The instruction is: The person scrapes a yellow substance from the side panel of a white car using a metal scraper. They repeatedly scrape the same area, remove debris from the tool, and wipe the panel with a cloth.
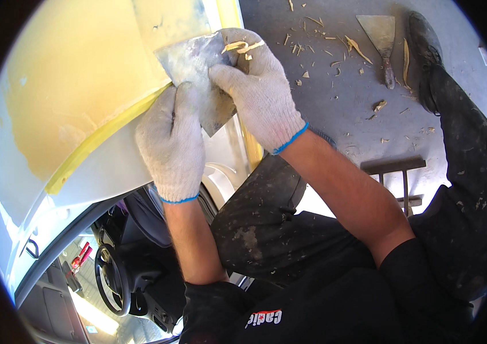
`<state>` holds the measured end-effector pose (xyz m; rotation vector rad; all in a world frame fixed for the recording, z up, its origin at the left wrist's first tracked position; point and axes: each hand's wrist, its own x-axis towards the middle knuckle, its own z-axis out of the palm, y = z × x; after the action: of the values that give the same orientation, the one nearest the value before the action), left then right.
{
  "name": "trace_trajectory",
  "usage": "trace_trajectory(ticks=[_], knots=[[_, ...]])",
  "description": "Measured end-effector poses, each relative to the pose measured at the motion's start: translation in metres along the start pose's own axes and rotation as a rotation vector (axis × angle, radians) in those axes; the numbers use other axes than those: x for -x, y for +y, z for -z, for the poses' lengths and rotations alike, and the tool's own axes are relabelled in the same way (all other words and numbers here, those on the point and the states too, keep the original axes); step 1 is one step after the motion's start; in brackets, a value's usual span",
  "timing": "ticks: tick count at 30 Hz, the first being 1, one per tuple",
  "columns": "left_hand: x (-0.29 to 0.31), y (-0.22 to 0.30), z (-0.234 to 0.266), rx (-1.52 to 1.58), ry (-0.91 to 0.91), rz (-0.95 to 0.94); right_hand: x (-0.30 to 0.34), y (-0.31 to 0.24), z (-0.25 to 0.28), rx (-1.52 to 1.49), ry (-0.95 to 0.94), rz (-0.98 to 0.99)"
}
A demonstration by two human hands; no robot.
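Observation:
Both my hands wear white knit gloves with blue cuffs. My left hand [171, 140] and my right hand [257, 86] together grip a wide metal spreader blade [192, 60], held flat against a car body panel [71, 86] coated in yellow filler. A strip of yellow masking tape [106, 135] runs along the panel's lower edge, just left of my left hand. Curls of dried filler [243, 47] cling to the blade's top edge by my right fingers.
A putty knife [382, 37] lies on the grey concrete floor [341, 109] among scattered filler shavings. My dark, dusty trousers and shoe [424, 51] reach toward it. A low stool frame [395, 172] stands right. Below, the car's steering wheel [111, 281] shows through the window.

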<state>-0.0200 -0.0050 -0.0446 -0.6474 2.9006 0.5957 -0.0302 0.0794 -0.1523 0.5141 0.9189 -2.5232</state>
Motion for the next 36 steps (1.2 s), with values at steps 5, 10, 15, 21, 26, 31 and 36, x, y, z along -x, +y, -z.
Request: trace_trajectory(ticks=[5, 10, 15, 21, 26, 31, 36], knots=[[-0.008, -0.005, -0.010, 0.012, -0.002, -0.054, -0.006, -0.001, 0.000, -0.061, 0.055, 0.046], [-0.008, -0.004, -0.010, 0.011, -0.019, -0.030, -0.008, 0.006, 0.002, -0.003, 0.059, 0.075], [-0.006, -0.001, -0.005, -0.021, -0.060, 0.060, -0.001, -0.002, 0.000, 0.082, 0.079, 0.080], [-0.006, -0.002, -0.003, -0.096, -0.023, -0.024, 0.000, -0.003, -0.001, 0.042, 0.027, 0.006], [-0.004, -0.002, 0.000, -0.086, -0.017, -0.049, 0.000, 0.000, -0.001, 0.011, 0.016, -0.014], [-0.003, 0.000, 0.002, -0.099, -0.017, -0.063, 0.000, 0.003, -0.001, 0.018, 0.020, -0.028], [-0.002, -0.003, 0.004, -0.112, -0.021, -0.073, 0.003, -0.004, -0.003, 0.032, 0.013, -0.058]])
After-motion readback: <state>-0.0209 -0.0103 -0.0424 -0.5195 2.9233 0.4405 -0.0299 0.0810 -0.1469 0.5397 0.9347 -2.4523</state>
